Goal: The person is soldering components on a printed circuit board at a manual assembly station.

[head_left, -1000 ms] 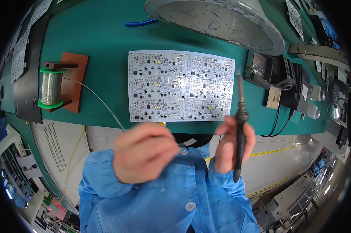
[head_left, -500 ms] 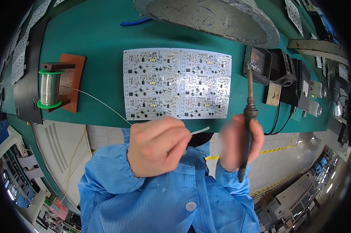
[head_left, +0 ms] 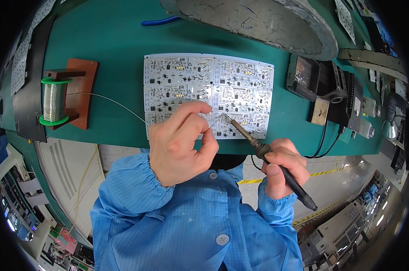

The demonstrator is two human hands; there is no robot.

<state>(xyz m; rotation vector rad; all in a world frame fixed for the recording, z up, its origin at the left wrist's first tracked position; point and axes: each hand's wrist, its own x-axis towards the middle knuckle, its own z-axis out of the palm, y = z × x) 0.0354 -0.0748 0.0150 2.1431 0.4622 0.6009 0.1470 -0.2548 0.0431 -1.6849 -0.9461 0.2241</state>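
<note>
A white circuit board panel (head_left: 177, 72) of several sections lies on the green bench mat. My left hand (head_left: 179, 142) is over its near left part, thumb and index finger pinched on solder wire (head_left: 118, 105). That wire runs back to a green-flanged spool (head_left: 55, 103) on a reddish-brown stand at the left. My right hand (head_left: 285, 168) grips a soldering iron (head_left: 255, 143) by its black handle. The iron's tip reaches the panel's near middle, close to the wire's end; whether they touch I cannot tell. My left hand hides part of the panel.
A large grey lamp-like shade (head_left: 258, 22) overhangs the far side. Beyond the panel lies a blue-handled tool (head_left: 160, 21). To the right stand a dark tray with solder bits (head_left: 304, 74), a sponge holder (head_left: 319, 111), a black box with cables and small jars (head_left: 366, 130).
The iron has swung from upright to slanting left, its tip lowered onto the panel. My left hand has moved up over the panel, bringing the wire's end near the tip.
</note>
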